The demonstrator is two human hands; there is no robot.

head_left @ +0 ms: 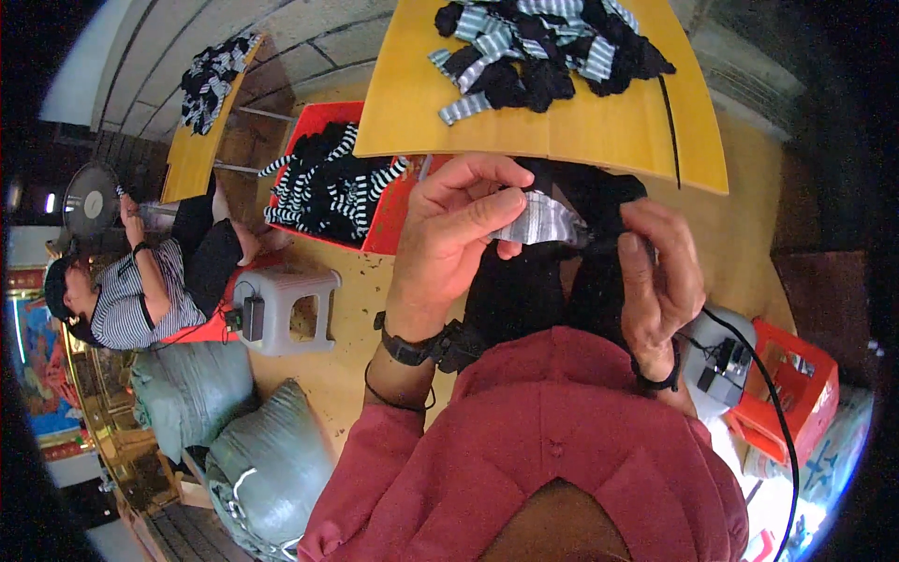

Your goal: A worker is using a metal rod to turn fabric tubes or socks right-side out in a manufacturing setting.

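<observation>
My left hand (449,229) pinches a grey-and-white striped fabric strip (543,222) between thumb and fingers, in front of my lap. The strip's right end is dark and points toward my right hand (661,272). That hand is closed, its thumb against its curled fingers, a little apart from the strip; whatever it may hold is too small to make out. Beyond my hands, a pile of similar striped strips with black fuzzy parts (534,80) lies on the yellow table (403,122).
A red crate (382,225) full of black-and-white striped pieces stands left of the table. Further left, a person (154,290) sits by another yellow table (187,167). Grey stools (304,309), stuffed sacks (272,468) and a red stool (796,389) stand around me. A black cable (773,393) hangs at right.
</observation>
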